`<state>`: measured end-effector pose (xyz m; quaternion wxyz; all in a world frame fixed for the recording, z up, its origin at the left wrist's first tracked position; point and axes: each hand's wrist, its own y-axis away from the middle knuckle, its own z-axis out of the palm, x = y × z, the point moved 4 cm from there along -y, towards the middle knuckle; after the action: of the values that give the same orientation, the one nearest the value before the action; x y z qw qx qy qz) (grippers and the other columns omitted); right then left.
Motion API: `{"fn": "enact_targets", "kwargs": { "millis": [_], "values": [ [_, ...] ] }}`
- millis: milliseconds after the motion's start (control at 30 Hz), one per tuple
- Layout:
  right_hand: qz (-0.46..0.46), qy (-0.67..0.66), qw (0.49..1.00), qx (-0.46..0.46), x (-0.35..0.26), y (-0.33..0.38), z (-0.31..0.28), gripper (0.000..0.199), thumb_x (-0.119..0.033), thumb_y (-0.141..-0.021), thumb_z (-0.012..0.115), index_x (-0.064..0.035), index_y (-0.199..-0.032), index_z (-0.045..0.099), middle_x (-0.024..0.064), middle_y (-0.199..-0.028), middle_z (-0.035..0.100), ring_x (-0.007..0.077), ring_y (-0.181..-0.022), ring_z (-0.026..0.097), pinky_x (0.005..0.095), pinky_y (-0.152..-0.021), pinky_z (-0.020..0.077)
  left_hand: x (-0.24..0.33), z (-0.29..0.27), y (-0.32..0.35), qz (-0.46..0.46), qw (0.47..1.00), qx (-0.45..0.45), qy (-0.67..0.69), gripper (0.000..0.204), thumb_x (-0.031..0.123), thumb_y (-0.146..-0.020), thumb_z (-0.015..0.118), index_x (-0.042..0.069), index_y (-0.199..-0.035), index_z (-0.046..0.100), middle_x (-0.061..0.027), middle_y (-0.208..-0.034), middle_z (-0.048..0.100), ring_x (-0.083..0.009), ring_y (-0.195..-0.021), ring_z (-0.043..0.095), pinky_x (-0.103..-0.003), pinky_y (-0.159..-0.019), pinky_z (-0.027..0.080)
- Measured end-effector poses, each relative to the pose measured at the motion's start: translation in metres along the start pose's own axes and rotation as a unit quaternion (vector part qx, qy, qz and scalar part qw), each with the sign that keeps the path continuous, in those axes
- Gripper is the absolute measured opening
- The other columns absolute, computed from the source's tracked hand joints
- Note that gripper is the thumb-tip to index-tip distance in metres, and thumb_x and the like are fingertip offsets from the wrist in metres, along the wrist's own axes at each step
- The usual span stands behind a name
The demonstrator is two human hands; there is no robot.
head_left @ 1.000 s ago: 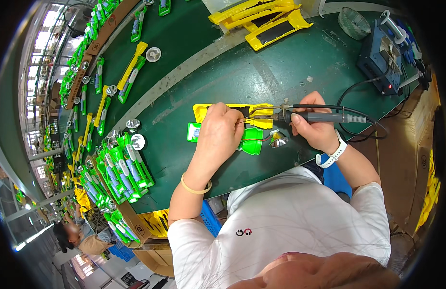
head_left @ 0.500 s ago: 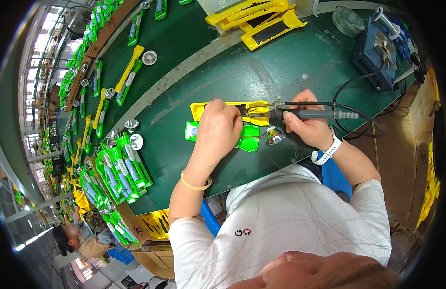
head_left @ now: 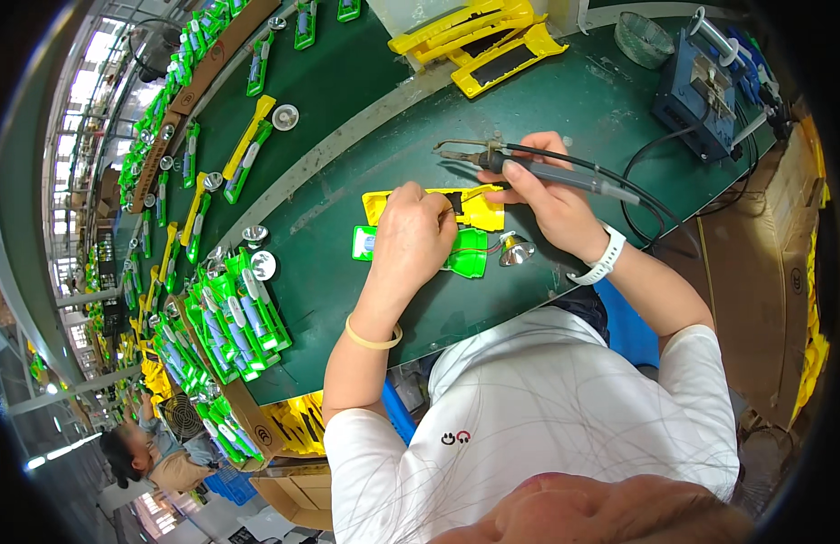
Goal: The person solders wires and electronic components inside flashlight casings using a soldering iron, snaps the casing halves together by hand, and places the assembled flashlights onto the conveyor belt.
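My right hand (head_left: pixel 561 207) is wrapped round the dark handle of a soldering iron (head_left: pixel 565 176), whose metal tip and thin feed tube point left above the bench. Below the tip lies a yellow plastic casing half (head_left: pixel 483 212) with a black strip inside. My left hand (head_left: pixel 409 234) rests over its middle, fingers pinched together; what they hold is hidden. A green casing half (head_left: pixel 469 264) sits just nearer to me, partly covered by that hand, with a pale blue part at its left end. Thin wires run from it to a small silvery lamp reflector (head_left: pixel 517 253) on the right.
Green casings with reflectors (head_left: pixel 234 322) are heaped at left, and more line the far-left bench. Yellow casings (head_left: pixel 506 62) are stacked at the back. A blue soldering station (head_left: pixel 696 95) with a cable and a mesh bowl (head_left: pixel 644 41) stand back right. Another person (head_left: pixel 157 449) sits far left.
My right hand has lifted the soldering iron up and away from the yellow casing, its tip now clear of it. The left hand stays almost where it was.
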<state>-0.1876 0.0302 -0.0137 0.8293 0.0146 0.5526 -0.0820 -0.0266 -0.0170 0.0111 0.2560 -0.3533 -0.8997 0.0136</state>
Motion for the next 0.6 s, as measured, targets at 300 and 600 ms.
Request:
{"fn": "enact_targets", "kwargs": {
  "millis": [300, 600],
  "values": [
    [0.021, -0.018, 1.0, -0.009, 0.007, 0.006, -0.004, 0.023, -0.012, -0.092, 0.046, -0.0064, -0.108, 0.03, 0.0091, -0.099, 0.045, 0.0232, -0.093, 0.061, 0.0315, -0.073, 0.0551, 0.007, 0.001, 0.002, 0.005, 1.0, -0.008, -0.022, 0.006, 0.006, -0.067, 0.063, 0.002, -0.071, 0.062, -0.0118, -0.069, 0.051, -0.0278, -0.068, 0.052, -0.037, -0.062, 0.044],
    [0.031, -0.02, 0.999, -0.01, 0.008, 0.003, -0.006, 0.024, -0.012, -0.093, 0.045, -0.007, -0.11, 0.029, 0.0089, -0.1, 0.044, 0.0237, -0.093, 0.061, 0.0334, -0.074, 0.0552, 0.01, -0.021, 0.003, -0.007, 1.0, 0.002, -0.003, 0.012, 0.009, -0.069, 0.067, 0.003, -0.079, 0.065, -0.0103, -0.073, 0.058, -0.0272, -0.069, 0.056, -0.035, -0.061, 0.046]
  ]
}}
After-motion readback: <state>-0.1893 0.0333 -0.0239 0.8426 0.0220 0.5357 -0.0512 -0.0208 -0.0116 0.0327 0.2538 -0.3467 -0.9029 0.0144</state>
